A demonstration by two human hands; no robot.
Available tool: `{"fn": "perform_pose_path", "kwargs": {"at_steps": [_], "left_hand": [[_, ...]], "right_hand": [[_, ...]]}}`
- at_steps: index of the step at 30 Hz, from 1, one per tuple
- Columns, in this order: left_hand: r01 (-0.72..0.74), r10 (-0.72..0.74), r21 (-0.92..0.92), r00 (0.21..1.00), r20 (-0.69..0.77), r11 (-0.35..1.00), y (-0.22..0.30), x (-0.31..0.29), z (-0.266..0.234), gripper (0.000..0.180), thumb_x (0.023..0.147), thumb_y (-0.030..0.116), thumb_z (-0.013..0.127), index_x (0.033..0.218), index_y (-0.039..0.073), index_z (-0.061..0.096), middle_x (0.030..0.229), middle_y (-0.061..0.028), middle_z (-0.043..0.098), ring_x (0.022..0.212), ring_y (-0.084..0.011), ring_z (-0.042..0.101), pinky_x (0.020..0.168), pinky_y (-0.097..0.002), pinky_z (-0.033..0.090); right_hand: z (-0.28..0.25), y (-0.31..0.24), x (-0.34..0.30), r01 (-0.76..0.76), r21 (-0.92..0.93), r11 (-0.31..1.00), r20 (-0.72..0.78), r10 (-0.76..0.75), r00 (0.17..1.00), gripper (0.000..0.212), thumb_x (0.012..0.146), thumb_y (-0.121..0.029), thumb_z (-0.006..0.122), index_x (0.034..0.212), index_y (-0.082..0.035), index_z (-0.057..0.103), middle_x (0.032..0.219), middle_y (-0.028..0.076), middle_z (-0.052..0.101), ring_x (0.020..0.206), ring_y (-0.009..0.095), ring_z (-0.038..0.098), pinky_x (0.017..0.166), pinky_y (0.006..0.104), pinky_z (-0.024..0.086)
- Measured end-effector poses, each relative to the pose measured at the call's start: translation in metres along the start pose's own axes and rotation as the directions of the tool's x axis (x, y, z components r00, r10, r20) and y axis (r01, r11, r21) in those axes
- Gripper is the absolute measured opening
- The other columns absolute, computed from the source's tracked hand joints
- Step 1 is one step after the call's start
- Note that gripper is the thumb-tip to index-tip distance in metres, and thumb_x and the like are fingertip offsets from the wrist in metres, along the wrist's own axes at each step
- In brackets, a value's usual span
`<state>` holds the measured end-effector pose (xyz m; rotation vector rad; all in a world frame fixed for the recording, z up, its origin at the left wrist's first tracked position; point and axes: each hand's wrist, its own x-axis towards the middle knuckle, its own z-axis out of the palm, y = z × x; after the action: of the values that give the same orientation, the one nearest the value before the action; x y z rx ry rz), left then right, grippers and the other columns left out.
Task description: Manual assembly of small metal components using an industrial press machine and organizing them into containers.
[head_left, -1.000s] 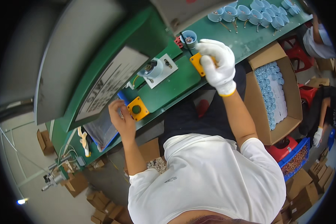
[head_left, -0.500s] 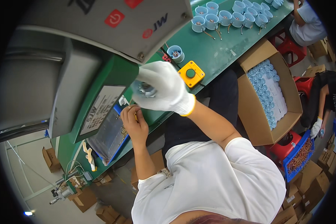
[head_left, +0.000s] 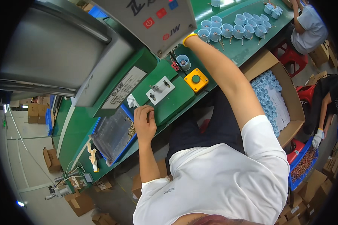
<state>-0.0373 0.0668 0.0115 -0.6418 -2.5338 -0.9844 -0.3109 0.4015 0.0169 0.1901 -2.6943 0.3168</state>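
Observation:
My bare left hand [head_left: 144,122] is at the table's near edge, beside the blue tray [head_left: 114,137] of small brass-coloured parts. Its fingers are curled in; whatever they may hold is hidden. My right arm reaches far forward across the table. Only the yellow-edged cuff of my gloved right hand [head_left: 189,38] shows; the machine's control panel [head_left: 157,22] covers its fingers. Between my arms, a metal fixture plate [head_left: 159,91] with an upright post sits on a green block, with no cup on it. One light-blue cup [head_left: 183,62] with a part inside stands beyond the fixture.
A yellow box with a green button [head_left: 196,80] sits right of the fixture. Several blue cups with wires [head_left: 238,32] stand at the far right. A large machine head [head_left: 116,75] overhangs the left side. A carton [head_left: 294,123] of blue pieces is to the right; co-workers sit beyond.
My right hand has left the fixture and moved forward behind the panel, baring the fixture plate. The blurred piece it held is out of sight. My left hand has drawn slightly away from the fixture.

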Motion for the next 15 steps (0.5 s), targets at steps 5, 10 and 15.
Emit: {"fn": "perform_pose_path", "kwargs": {"at_steps": [5, 10, 15], "left_hand": [[0.005, -0.005, -0.033, 1.000, -0.004, 0.999, -0.002, -0.003, -0.002, 0.010, 0.104, 0.010, 0.070, 0.102, 0.001, 0.070, 0.109, -0.0129, 0.073, 0.100, -0.0317, 0.067, 0.084, -0.0398, 0.054], [0.022, -0.024, -0.126, 1.000, -0.011, 0.992, 0.001, 0.004, -0.008, 0.004, 0.102, 0.006, 0.071, 0.101, 0.002, 0.071, 0.105, -0.0099, 0.073, 0.092, -0.0259, 0.064, 0.067, -0.0350, 0.049], [0.163, -0.146, -0.305, 0.986, 0.078, 0.938, -0.017, 0.011, -0.008, 0.011, 0.107, 0.012, 0.069, 0.106, 0.001, 0.070, 0.112, -0.0076, 0.070, 0.093, -0.0183, 0.062, 0.067, -0.0287, 0.048]], "right_hand": [[-0.024, -0.002, -0.053, 0.014, 0.283, 0.959, -0.173, 0.036, 0.984, 0.018, 0.094, -0.015, 0.067, 0.103, -0.005, 0.078, 0.131, 0.024, 0.073, 0.123, 0.044, 0.067, 0.103, 0.0484, 0.056], [-0.060, 0.025, -0.127, 0.313, 0.421, 0.851, 0.013, -0.351, 0.936, 0.024, 0.088, -0.019, 0.082, 0.113, -0.017, 0.082, 0.152, 0.018, 0.064, 0.141, 0.041, 0.058, 0.119, 0.0495, 0.047], [-0.049, 0.019, -0.139, 0.319, 0.479, 0.817, 0.002, -0.365, 0.931, 0.021, 0.090, -0.016, 0.083, 0.109, -0.010, 0.078, 0.146, 0.017, 0.067, 0.139, 0.042, 0.059, 0.118, 0.0495, 0.047]]}}
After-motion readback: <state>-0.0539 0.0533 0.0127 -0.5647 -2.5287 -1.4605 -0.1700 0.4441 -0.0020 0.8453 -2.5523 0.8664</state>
